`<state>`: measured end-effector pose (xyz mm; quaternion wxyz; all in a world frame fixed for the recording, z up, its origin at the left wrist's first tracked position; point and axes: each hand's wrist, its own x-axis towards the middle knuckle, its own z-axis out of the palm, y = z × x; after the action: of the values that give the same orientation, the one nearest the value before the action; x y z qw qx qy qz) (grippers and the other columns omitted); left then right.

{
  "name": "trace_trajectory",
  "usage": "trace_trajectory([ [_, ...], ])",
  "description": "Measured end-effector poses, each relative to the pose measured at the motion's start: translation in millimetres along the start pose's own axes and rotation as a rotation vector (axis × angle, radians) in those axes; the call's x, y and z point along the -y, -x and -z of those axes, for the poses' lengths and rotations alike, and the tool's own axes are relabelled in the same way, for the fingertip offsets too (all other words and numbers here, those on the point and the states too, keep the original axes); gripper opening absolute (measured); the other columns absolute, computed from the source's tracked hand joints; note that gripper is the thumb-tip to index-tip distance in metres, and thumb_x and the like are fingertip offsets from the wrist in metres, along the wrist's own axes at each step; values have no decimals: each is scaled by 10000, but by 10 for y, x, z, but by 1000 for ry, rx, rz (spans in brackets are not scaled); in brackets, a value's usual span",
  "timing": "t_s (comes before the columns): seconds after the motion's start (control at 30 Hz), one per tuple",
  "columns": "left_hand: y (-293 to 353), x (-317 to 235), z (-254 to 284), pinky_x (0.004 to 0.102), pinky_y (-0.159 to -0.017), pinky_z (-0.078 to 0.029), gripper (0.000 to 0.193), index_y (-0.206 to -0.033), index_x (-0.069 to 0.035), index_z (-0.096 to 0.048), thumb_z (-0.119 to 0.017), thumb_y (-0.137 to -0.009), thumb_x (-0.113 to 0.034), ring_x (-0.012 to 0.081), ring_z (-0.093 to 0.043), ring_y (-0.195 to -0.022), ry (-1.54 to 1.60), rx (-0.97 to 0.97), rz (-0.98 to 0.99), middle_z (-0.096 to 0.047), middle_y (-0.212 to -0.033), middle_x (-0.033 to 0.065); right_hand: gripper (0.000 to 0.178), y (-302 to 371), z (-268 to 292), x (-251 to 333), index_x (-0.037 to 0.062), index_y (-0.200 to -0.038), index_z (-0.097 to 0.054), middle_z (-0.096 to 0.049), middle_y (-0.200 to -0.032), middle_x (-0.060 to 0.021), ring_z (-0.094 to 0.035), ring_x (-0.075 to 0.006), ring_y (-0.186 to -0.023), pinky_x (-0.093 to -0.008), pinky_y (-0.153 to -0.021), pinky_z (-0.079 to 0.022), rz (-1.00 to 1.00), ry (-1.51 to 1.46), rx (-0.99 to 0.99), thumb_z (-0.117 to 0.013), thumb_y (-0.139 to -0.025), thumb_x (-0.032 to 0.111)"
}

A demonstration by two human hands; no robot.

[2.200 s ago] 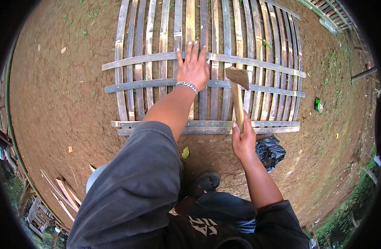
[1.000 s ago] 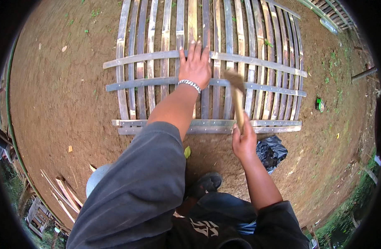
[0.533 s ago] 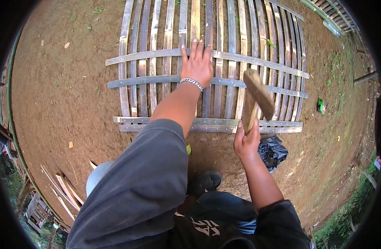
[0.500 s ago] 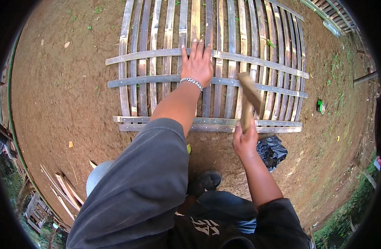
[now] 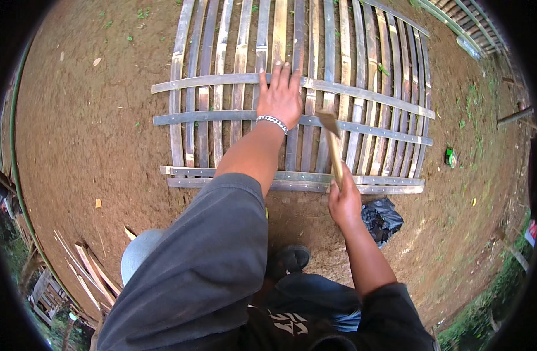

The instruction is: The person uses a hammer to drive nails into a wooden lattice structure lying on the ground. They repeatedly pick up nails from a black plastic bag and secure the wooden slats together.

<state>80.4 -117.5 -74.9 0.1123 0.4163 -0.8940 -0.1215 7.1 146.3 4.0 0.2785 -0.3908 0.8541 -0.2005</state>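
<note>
A panel of long bamboo slats [image 5: 241, 47] lies on the ground in front of me. Several cross strips run over it, among them an upper strip [image 5: 207, 81] and a dark strip [image 5: 204, 116] with small nail heads. My left hand [image 5: 280, 99] lies flat on the upper strip and the slats, fingers outstretched, a chain bracelet round its wrist. My right hand [image 5: 344, 202] is wrapped round the wooden handle of a hammer [image 5: 336, 153]. The hammer's head is near the dark strip, just right of my left hand; whether it touches cannot be made out.
A crumpled black plastic bag [image 5: 382, 221] lies by my right forearm, and a small green packet [image 5: 450, 157] farther right. Loose wooden strips [image 5: 94, 270] lie at lower left. A green hose [image 5: 23, 196] runs along the left. Another slatted panel [image 5: 464, 20] stands at far right.
The hammer's head has swung left and come nearer my left hand, its motion blur lessened. My left hand stays on the same strip. The view has shifted slightly.
</note>
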Motion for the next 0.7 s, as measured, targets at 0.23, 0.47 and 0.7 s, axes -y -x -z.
trace_trajectory([
  [0.23,-18,20,25,590,-1240,-148,520,-1454,-78,-469,-524,-953,-207,309,-294,-1502,6,14,5,-446,-1527,142,565,-85,88,190,19,-1473,-410,-661,-1208,-282,-685,-468,-994,-499,-825,-567,180,-183,-196,-605,-943,35],
  [0.47,4,70,54,581,-1244,-153,547,-1473,-80,-447,-534,-950,-215,305,-284,-1507,-17,29,16,-439,-1529,147,621,-20,241,281,63,-1507,-405,-593,-1325,-310,-629,-475,-1149,-509,-952,-531,97,-17,-69,-613,-923,20],
  [0.7,-36,-29,22,575,-1245,-153,552,-1472,-80,-450,-543,-945,-216,307,-294,-1500,7,42,25,-441,-1526,143,530,-46,99,155,30,-1463,-446,-650,-1178,-317,-644,-506,-1069,-488,-909,-542,-99,151,163,-603,-958,61],
])
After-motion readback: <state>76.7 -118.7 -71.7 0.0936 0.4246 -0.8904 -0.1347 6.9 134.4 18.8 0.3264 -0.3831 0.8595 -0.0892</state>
